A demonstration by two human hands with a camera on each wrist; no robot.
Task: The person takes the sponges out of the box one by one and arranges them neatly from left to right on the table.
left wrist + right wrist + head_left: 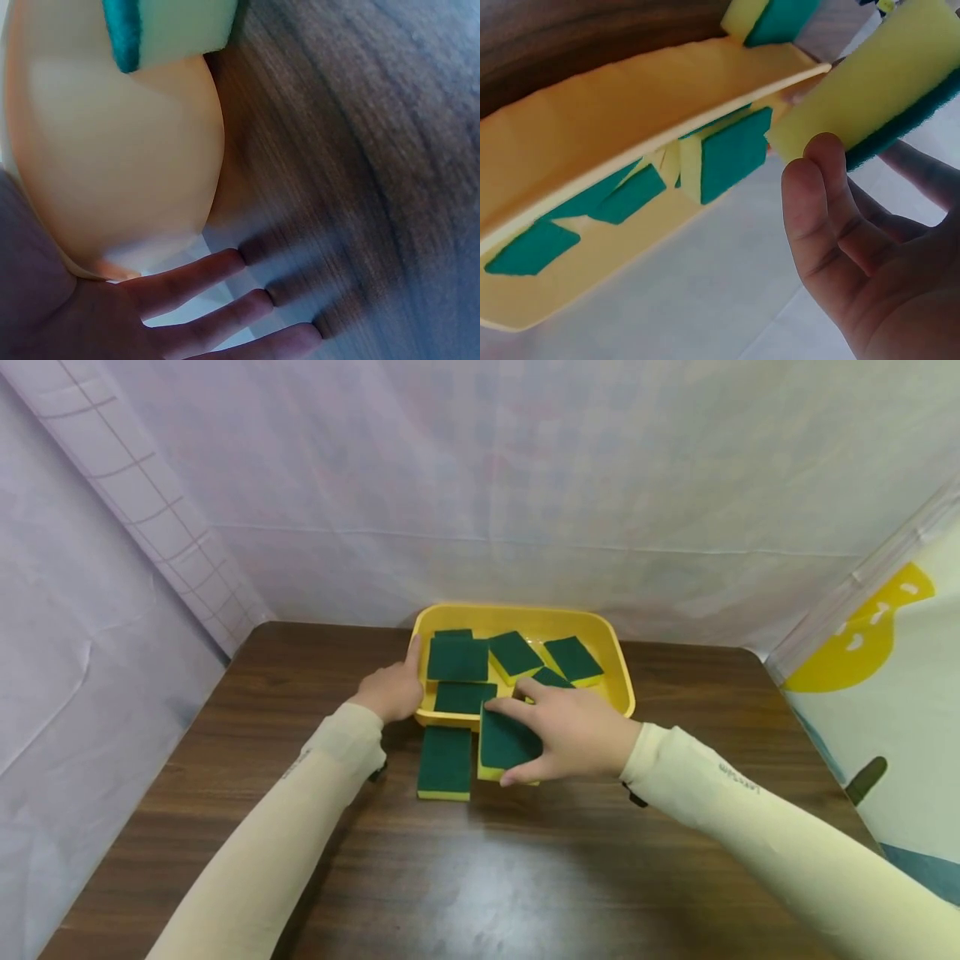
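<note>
A yellow tray [618,672] stands at the back middle of a dark wooden table and holds several green-topped yellow sponges [457,658]. My right hand [504,752] grips one such sponge [495,733] just in front of the tray's near rim; in the right wrist view that sponge [877,90] sits between my fingers [817,202]. My left hand [390,689] rests against the tray's left front corner, thumb along the rim. In the left wrist view its fingers [217,300] lie straight beside the tray wall [112,150].
Another green sponge [444,762] lies flat on the table [525,877], just left of the held one. Pale sheeting walls the table off at the back and on both sides.
</note>
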